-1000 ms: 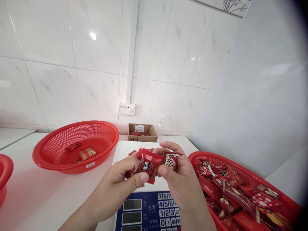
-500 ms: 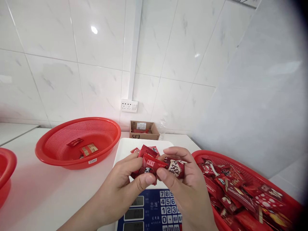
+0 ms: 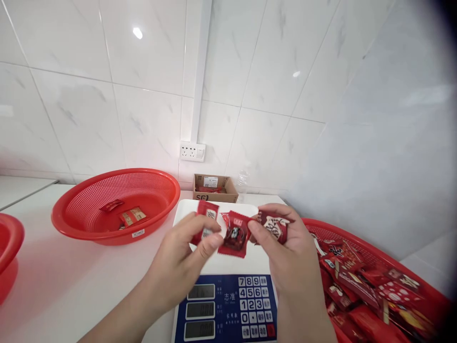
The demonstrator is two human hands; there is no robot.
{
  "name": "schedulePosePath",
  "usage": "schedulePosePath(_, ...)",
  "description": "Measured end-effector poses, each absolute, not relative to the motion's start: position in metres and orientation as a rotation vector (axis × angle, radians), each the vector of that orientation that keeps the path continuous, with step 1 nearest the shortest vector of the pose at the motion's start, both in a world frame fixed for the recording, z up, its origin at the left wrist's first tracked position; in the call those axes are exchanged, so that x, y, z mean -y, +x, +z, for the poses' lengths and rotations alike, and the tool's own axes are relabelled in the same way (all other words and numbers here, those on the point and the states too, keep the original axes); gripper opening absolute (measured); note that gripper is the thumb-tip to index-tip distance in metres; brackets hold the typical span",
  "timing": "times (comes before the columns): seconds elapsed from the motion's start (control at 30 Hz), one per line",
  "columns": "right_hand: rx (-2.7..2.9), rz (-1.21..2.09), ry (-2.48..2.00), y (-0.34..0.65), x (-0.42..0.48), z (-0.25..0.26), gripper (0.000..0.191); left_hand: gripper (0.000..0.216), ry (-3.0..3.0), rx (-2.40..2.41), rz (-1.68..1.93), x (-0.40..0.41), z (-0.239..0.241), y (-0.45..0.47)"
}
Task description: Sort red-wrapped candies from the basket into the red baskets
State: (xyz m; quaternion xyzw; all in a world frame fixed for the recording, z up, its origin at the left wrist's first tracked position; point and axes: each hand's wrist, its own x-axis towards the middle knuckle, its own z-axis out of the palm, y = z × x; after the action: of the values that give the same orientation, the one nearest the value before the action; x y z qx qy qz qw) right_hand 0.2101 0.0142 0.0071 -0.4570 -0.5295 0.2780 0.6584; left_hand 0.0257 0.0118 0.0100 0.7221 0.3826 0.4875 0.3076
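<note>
My left hand (image 3: 180, 259) pinches a small red snack packet (image 3: 208, 213) between thumb and fingers above the scale. My right hand (image 3: 291, 259) grips a dark red packet (image 3: 274, 226) with cream lettering. A second red packet (image 3: 235, 233) with a dark window hangs at my right thumb tip, between the two hands. Beneath them is the white plate of a weighing scale (image 3: 217, 264), whose blue panel (image 3: 230, 312) carries number keys and several displays. Part of another red packet shows on the plate, mostly hidden behind the held ones.
A red basket (image 3: 357, 238) full of wrapped snacks stands on the right. On the left, a red basket (image 3: 167, 205) holds a few packets, and another red basket (image 3: 10, 243) is cut off by the frame. Behind the scale sit a cardboard box (image 3: 215, 196) and a clear plastic item (image 3: 243, 181).
My hands have moved apart. The packets bunched together earlier are now separated, one in the left hand and two at the right. More of the scale's panel shows.
</note>
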Motion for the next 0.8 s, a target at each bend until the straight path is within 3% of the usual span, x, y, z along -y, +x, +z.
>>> schedulePosePath(0.27,1.779,0.608,-1.512,0.226,-0.052,-0.006,0.013,0.039,1.752,-1.286,1.401,-0.020,0.013,0.017)
schedulePosePath(0.4,1.754,0.546,-1.575,0.221,-0.062,-0.018,0.028,0.036,1.805,-1.297,1.338,-0.020,0.010,0.020)
schedulePosePath(0.5,1.697,0.557,-1.481,0.221,-0.060,-0.015,0.036,0.031,1.802,-1.268,1.315,-0.021,0.007,0.022)
schedulePosePath(0.7,1.526,0.649,-1.112,0.220,-0.045,-0.001,0.026,0.025,1.752,-1.117,1.275,-0.022,0.007,0.025)
schedulePosePath(0.8,1.476,0.800,-0.996,0.215,-0.033,0.004,0.025,0.033,1.622,-0.938,1.250,-0.018,0.007,0.027)
